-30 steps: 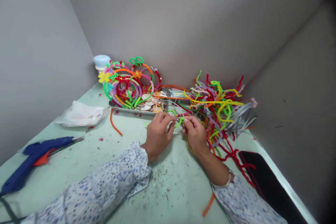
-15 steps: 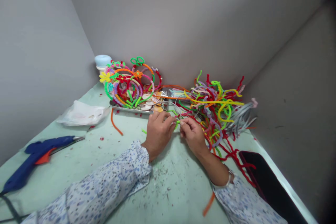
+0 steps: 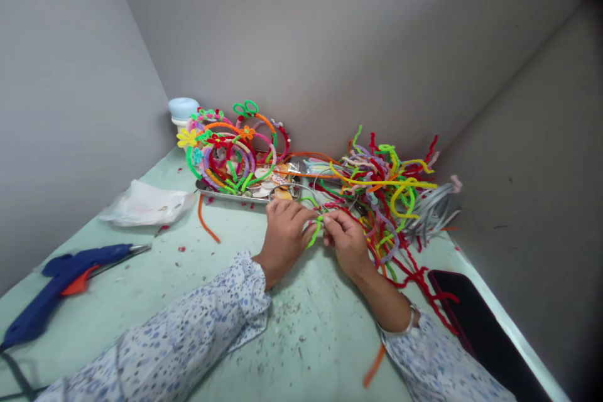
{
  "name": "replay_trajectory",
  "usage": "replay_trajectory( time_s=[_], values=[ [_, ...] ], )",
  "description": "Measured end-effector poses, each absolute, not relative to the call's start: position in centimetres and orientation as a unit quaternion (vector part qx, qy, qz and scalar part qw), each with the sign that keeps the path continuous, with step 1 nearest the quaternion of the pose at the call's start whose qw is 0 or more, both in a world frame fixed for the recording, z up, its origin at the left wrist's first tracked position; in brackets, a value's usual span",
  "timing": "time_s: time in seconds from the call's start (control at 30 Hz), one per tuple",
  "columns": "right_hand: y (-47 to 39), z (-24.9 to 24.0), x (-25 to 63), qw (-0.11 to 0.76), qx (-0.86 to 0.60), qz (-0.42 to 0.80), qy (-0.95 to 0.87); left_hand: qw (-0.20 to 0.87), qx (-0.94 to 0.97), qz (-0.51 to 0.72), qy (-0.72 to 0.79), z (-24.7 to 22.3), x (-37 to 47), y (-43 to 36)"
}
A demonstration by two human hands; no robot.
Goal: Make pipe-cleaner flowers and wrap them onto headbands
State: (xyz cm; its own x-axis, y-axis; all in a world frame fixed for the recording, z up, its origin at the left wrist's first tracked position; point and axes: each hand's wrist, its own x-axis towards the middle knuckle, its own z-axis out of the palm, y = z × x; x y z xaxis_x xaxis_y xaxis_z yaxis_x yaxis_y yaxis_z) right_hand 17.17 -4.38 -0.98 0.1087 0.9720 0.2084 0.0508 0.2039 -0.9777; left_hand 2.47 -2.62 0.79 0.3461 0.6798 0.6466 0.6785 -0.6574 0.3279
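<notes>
My left hand [image 3: 288,235] and my right hand [image 3: 347,242] meet over the middle of the table, fingertips closed in pinches. Between them is a bright green pipe cleaner [image 3: 313,237], its tail hanging down beside my left fingers. My right thumb and finger grip it near a small green coil. A thin grey wire hoop [image 3: 301,187] rises behind the fingers and seems to run into the grip of my left hand; the exact contact is hidden. Just beyond lies a metal tray [image 3: 230,196] with decorated pipe-cleaner headbands [image 3: 242,151] and flat pieces.
Loose pipe cleaners [image 3: 391,182] are heaped at the right, by a phone [image 3: 490,333]. On the left lie a blue glue gun [image 3: 70,286] and a white plastic bag [image 3: 148,204]. Orange pipe-cleaner pieces [image 3: 207,220] lie on the table. A blue-lidded container [image 3: 183,110] stands at the back.
The green pipe cleaner's tail now hangs down between my hands, where less of it showed before. Green that stuck out left of my left hand is gone from there. Both hands stay nearly in place.
</notes>
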Motion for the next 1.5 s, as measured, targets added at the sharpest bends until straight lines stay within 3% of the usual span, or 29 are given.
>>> replay_trajectory(
  time_s=[1.5],
  values=[
    [-4.47,-0.77,17.2,0.543,-0.505,0.369,-0.56,0.051,0.81,0.41,0.417,0.73,2.44,-2.18]
  ],
)
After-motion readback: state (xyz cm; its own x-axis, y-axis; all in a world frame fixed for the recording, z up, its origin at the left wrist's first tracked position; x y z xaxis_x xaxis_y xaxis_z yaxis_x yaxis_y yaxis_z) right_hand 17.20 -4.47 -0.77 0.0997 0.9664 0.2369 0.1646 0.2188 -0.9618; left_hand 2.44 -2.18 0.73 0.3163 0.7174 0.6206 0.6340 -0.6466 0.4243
